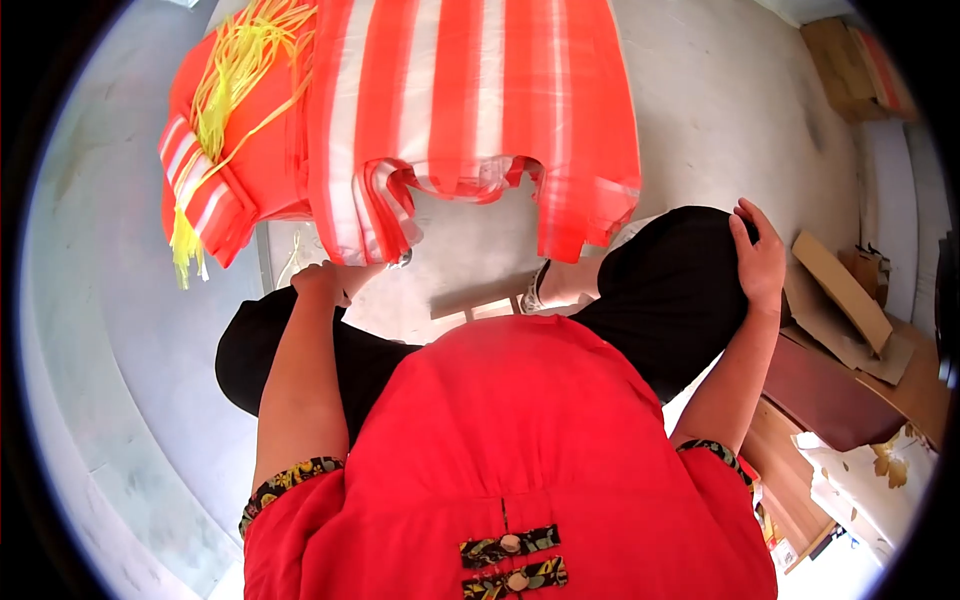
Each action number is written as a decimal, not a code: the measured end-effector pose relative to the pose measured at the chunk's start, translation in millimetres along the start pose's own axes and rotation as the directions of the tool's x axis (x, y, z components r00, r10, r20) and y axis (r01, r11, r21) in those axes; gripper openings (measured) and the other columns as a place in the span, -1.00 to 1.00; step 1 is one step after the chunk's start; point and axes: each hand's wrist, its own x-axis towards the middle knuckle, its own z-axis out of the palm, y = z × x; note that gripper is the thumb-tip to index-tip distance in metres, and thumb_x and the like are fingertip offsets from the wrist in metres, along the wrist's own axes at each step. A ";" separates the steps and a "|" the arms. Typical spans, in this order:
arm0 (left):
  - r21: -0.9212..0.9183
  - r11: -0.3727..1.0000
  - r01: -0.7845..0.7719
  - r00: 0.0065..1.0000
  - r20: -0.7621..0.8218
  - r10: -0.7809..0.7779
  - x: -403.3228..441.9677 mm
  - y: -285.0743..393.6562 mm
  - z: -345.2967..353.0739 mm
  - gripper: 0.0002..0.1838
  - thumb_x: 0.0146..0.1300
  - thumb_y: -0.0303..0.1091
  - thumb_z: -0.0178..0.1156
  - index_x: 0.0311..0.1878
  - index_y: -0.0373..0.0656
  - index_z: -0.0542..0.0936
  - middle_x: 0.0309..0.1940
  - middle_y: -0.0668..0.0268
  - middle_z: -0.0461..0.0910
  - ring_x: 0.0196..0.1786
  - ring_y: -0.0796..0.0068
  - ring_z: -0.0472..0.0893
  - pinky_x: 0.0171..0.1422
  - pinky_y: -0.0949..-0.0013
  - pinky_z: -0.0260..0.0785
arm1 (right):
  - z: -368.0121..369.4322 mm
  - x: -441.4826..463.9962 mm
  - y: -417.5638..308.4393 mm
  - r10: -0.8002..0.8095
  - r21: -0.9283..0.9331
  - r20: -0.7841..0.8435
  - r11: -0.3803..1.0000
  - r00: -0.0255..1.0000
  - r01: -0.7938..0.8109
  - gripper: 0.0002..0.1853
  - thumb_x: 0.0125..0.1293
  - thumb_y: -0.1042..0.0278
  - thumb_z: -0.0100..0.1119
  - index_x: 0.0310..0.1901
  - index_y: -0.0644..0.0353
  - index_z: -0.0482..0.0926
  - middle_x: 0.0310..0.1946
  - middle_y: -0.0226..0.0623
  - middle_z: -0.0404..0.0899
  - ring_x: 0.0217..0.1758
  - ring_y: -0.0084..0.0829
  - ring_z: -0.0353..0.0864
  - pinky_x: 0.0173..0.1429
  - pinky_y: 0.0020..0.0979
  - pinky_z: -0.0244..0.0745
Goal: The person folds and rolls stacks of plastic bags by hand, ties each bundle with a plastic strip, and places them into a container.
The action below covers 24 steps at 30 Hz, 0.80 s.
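Note:
A stack of red-and-white striped plastic carrier bags [455, 90] lies in front of me, its cut-out handle ends facing my legs. My left hand [320, 283] is closed by my left knee, just below the left handle of the stack; whatever its fingers hold, if anything, is hidden. On my right knee rests my right hand [763, 262], open, the thumb apart from the fingers and no object in it. Left of the stack is a folded red bundle [270, 160], with yellow plastic strips [232, 75] draped over it.
Opened cardboard [850, 300] and a dark red box [825, 390] stand close to my right side. Another cardboard box [845, 70] is at the far right, by the wall. Between my feet is a low wooden piece [490, 305]. Pale floor [720, 110] extends beyond my right knee.

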 end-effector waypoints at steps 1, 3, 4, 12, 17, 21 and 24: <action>0.014 0.998 -0.068 0.998 0.005 0.068 7.1 -1.3 4.0 -0.01 0.01 0.30 0.59 0.50 0.11 0.54 0.36 0.30 0.66 0.41 0.25 0.63 0.43 0.03 0.50 | -0.8 -0.3 -0.4 -0.002 -0.008 0.000 1.000 1.000 0.002 -0.55 0.53 0.10 0.28 0.35 0.07 0.66 0.22 -0.25 0.77 0.31 -0.25 0.71 0.42 -0.27 0.52; -0.029 0.993 -0.119 0.993 0.010 0.119 9.3 0.4 5.8 -0.02 0.06 0.27 0.57 0.55 0.15 0.49 0.37 0.32 0.65 0.42 0.23 0.61 0.49 -0.01 0.43 | -1.4 -1.7 0.3 0.009 -0.004 -0.003 1.000 1.000 -0.009 -0.55 0.53 0.09 0.29 0.35 0.08 0.66 0.22 -0.25 0.77 0.31 -0.25 0.71 0.42 -0.27 0.52; -0.086 0.991 -0.102 0.995 0.009 0.103 0.5 7.8 -1.0 -0.03 0.10 0.23 0.56 0.57 0.16 0.46 0.38 0.33 0.65 0.42 0.21 0.60 0.51 -0.03 0.39 | -1.0 -1.4 0.0 0.013 0.001 -0.005 1.000 1.000 -0.013 -0.54 0.53 0.09 0.29 0.35 0.08 0.66 0.22 -0.25 0.77 0.31 -0.25 0.71 0.42 -0.27 0.52; -0.025 0.988 -0.150 0.984 0.093 0.152 -68.6 44.4 -47.8 0.10 0.25 -0.33 0.54 0.69 0.70 0.11 0.53 0.37 0.49 0.53 0.01 0.43 0.60 -0.25 0.20 | -0.7 -1.5 -3.2 0.019 0.017 -0.006 1.000 1.000 -0.019 -0.55 0.54 0.09 0.29 0.34 0.09 0.67 0.20 -0.24 0.78 0.30 -0.24 0.72 0.42 -0.28 0.52; -0.006 0.994 -0.110 0.983 0.147 0.110 -41.1 44.1 -33.2 0.24 -0.01 -0.13 0.71 0.69 0.59 0.14 0.59 0.44 0.41 0.62 0.04 0.33 0.60 -0.34 0.21 | -3.3 -2.9 -12.0 0.019 0.018 -0.007 1.000 1.000 -0.018 -0.56 0.55 0.13 0.28 0.34 0.13 0.66 0.17 -0.24 0.79 0.27 -0.30 0.74 0.41 -0.32 0.52; -0.027 1.000 -0.009 0.996 0.090 0.011 -34.0 50.6 -26.0 0.23 -0.18 0.19 0.77 0.63 0.34 0.36 0.59 0.48 0.39 0.66 0.17 0.30 0.61 -0.24 0.24 | -4.2 -4.5 -14.6 0.021 0.022 -0.017 1.000 1.000 -0.021 -0.54 0.52 0.09 0.30 0.33 0.12 0.67 0.18 -0.20 0.79 0.27 -0.22 0.74 0.39 -0.27 0.55; 0.015 0.999 0.039 0.998 0.051 -0.040 -18.6 56.8 -7.0 0.06 -0.12 0.33 0.66 0.47 0.13 0.54 0.48 0.41 0.49 0.55 0.24 0.41 0.56 -0.05 0.31 | -4.6 -5.9 -17.0 0.030 0.016 -0.018 0.999 0.999 -0.030 -0.54 0.52 0.09 0.30 0.34 0.11 0.67 0.18 -0.21 0.78 0.28 -0.22 0.73 0.40 -0.26 0.54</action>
